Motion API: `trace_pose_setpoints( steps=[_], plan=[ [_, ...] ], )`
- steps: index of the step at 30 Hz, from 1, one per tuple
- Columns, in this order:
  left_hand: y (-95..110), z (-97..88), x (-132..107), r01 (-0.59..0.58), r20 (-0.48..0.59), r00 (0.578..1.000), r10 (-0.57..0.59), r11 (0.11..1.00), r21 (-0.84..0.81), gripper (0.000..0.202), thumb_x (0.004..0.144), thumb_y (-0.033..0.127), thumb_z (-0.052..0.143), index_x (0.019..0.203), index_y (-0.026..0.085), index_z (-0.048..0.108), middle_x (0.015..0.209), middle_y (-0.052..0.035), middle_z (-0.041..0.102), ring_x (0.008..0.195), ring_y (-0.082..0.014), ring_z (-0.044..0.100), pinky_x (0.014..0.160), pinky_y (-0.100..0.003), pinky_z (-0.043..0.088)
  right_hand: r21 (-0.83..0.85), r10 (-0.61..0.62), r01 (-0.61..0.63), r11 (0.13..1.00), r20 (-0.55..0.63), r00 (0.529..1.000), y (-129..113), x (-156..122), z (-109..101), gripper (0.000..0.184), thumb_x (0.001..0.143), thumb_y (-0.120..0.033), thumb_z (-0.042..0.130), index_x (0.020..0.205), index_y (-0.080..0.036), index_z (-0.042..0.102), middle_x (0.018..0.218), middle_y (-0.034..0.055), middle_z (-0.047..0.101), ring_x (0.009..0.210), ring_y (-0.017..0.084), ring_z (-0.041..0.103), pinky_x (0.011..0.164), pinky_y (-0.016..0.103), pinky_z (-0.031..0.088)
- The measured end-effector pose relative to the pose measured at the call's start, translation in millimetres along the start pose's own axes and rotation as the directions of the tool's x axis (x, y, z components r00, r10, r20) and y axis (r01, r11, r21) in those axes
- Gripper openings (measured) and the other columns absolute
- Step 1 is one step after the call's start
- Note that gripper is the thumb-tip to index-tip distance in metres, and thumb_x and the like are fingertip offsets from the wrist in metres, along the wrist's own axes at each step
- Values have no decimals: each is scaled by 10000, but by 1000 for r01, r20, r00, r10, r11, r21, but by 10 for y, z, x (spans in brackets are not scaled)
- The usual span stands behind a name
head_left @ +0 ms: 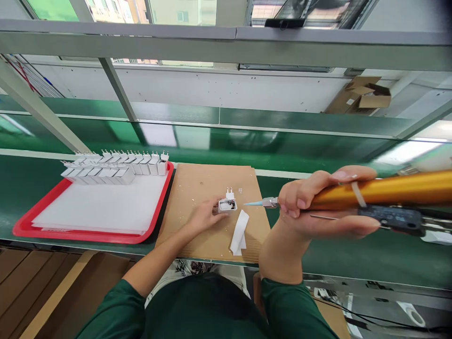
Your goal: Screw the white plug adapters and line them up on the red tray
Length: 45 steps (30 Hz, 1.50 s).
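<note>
On the cardboard sheet (212, 240), my left hand (205, 216) grips a small white plug adapter (228, 205) by its left side. The adapter's housing faces me with its open end, and some inner parts show; its two pins point away. My right hand (307, 202) is closed around a gold-coloured glue dispenser (395, 188) with a black switch on its underside. The dispenser's pale blue nozzle tip (253, 203) points left, a short way to the right of the adapter and apart from it. A folded white paper strip (240, 233) lies just below.
A red tray (141, 239) to the left holds a white sheet and rows of several white adapters (116, 169) at its far side. A metal frame bar (226, 47) crosses above the green bench. An open cardboard box (370, 96) sits at the back right.
</note>
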<state>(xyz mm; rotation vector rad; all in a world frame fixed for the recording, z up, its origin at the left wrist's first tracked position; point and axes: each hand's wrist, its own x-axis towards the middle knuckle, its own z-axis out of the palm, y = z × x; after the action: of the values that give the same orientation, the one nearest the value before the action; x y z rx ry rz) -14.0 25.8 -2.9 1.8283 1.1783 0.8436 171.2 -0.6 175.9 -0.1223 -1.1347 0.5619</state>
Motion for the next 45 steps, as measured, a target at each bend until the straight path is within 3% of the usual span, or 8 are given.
trace_pose_setpoints(
  steps=[4,10,15,21,28,42,45],
  plan=[
    [339,-101,-105,-89,-125,988,86,996,-18,493,834,311,727,1300,258,573,1285,-60,696,1010,-221,724,757,-294,600,-41,-13,12,999,-16,1000,-28,-10,36,410,747,-601,754,903,-260,589,480,-117,464,247,59,235,207,187,225],
    [694,-247,-202,-275,-224,924,309,946,170,458,827,243,731,1265,237,598,1131,-51,738,950,-191,716,804,-285,577,-68,-20,22,997,21,1000,-46,-23,17,405,791,-617,703,899,-257,552,492,-116,450,253,55,254,216,181,251],
    [741,-273,-238,-316,-227,901,369,918,240,511,810,233,745,1291,244,573,1110,-50,738,938,-190,718,785,-280,575,-28,-8,9,1000,40,999,-39,-39,1,410,796,-602,717,929,-249,557,520,-109,473,264,47,282,231,169,281],
    [843,-301,-275,-320,-219,896,387,903,287,463,824,238,716,1265,243,579,1092,-44,740,923,-180,712,826,-289,583,-24,-60,62,998,80,995,7,-14,-5,377,810,-608,704,922,-273,572,480,-123,423,238,42,211,202,169,242],
    [874,-318,-282,-309,-199,904,377,901,306,483,801,229,710,1266,247,578,1112,-41,739,920,-179,710,825,-289,588,83,-24,14,996,111,994,-12,-49,-40,318,859,-515,695,994,-234,631,520,-100,462,291,46,287,238,160,296],
    [900,-333,-300,-274,-189,922,339,912,305,472,796,220,705,1252,234,585,1090,-45,743,919,-183,711,828,-295,588,-34,-32,36,999,115,993,-30,-52,-40,337,862,-579,660,922,-273,534,471,-130,411,249,53,228,221,158,277],
    [894,-332,-298,-281,-192,918,346,911,302,472,795,218,706,1250,236,583,1085,-42,742,922,-183,713,842,-301,588,3,-28,28,1000,122,992,-34,-60,-35,325,868,-559,665,924,-265,536,477,-129,409,256,50,239,234,153,279]
  ],
)
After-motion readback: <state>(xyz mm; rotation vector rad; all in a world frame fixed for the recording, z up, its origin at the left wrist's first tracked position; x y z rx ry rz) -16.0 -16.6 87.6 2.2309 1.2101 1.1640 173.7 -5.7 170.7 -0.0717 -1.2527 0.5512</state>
